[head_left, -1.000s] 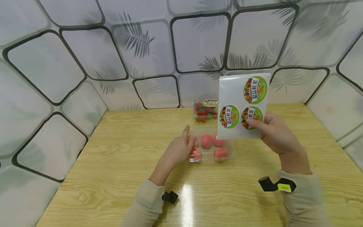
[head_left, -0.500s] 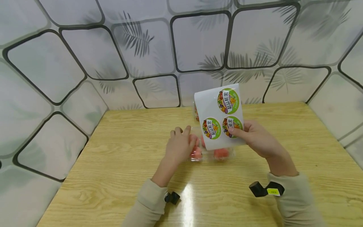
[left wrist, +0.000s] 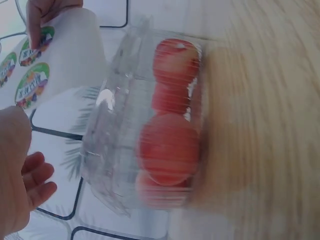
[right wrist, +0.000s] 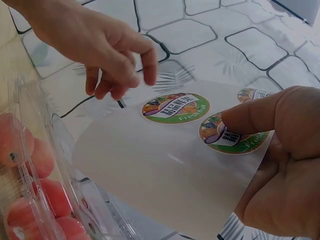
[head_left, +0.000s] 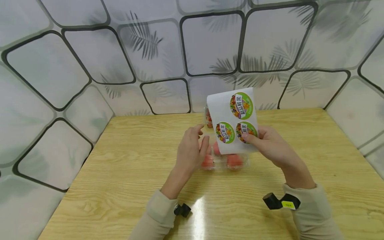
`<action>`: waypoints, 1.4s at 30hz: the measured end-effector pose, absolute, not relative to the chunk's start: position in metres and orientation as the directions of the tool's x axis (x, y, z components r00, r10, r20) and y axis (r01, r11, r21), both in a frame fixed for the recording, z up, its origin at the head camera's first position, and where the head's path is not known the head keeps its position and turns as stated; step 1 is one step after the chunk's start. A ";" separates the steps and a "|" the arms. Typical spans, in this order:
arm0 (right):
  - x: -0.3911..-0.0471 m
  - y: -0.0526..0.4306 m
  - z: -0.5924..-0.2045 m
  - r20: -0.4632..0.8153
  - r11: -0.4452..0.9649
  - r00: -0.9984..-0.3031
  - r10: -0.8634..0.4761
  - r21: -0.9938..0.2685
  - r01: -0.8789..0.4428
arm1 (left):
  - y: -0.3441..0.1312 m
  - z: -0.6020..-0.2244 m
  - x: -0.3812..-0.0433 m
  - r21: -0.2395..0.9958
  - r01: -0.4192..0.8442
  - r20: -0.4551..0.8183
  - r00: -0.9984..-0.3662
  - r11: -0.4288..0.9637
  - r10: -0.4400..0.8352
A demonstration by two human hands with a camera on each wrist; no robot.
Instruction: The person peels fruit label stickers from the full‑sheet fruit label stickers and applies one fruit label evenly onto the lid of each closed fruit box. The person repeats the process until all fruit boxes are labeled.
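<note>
My right hand (head_left: 274, 145) pinches a white sheet of round fruit stickers (head_left: 226, 105) by its right edge, the thumb lying over one sticker. Three stickers with green rims and fruit pictures show on the sheet. Just left of the sheet, my left hand (head_left: 190, 150) is raised with relaxed, slightly bent fingers and holds nothing. In the right wrist view its fingertips hang close to a sticker (right wrist: 176, 108). Below both hands, a clear plastic box (left wrist: 112, 130) of peach-like red fruit (left wrist: 169, 147) stands on the table, partly hidden by the sheet.
Behind the sheet, a second clear box of strawberries (head_left: 208, 118) stands mostly hidden near the table's back edge. The wooden table (head_left: 135, 156) meets a patterned wall (head_left: 213, 46) at the back.
My right hand has brought the sticker sheet left and down, over the fruit boxes. My left hand has lifted off the near box and drawn closer to the sheet.
</note>
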State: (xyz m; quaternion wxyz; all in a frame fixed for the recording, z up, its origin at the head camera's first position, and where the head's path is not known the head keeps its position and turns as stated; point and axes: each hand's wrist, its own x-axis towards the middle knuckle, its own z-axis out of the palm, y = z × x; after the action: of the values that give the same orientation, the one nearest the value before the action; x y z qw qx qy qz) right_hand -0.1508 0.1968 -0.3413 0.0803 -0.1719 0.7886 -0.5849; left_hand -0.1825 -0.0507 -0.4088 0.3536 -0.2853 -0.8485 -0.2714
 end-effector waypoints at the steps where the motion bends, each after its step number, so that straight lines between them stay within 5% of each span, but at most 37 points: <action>1: -0.150 0.195 -0.340 0.078 0.265 -0.929 -0.363 -0.947 -0.183 | -0.050 -0.406 -0.182 0.268 0.706 0.775 -0.562 0.655 0.289; 8: -0.147 0.184 -0.340 0.107 0.291 -0.912 -0.396 -0.927 -0.235 | -0.046 -0.403 -0.178 0.161 0.794 0.795 -0.456 0.586 0.400; 42: -0.145 0.178 -0.343 0.063 0.291 -0.865 -0.497 -0.927 -0.235 | -0.046 -0.401 -0.175 0.072 0.795 0.796 -0.410 0.603 0.445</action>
State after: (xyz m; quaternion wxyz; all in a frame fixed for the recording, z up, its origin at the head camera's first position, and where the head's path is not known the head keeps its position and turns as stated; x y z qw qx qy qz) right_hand -0.1449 0.1781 -0.3432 0.1196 -0.2304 0.7945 -0.5489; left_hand -0.1754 -0.0455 -0.4012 0.3846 -0.3834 -0.8084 -0.2271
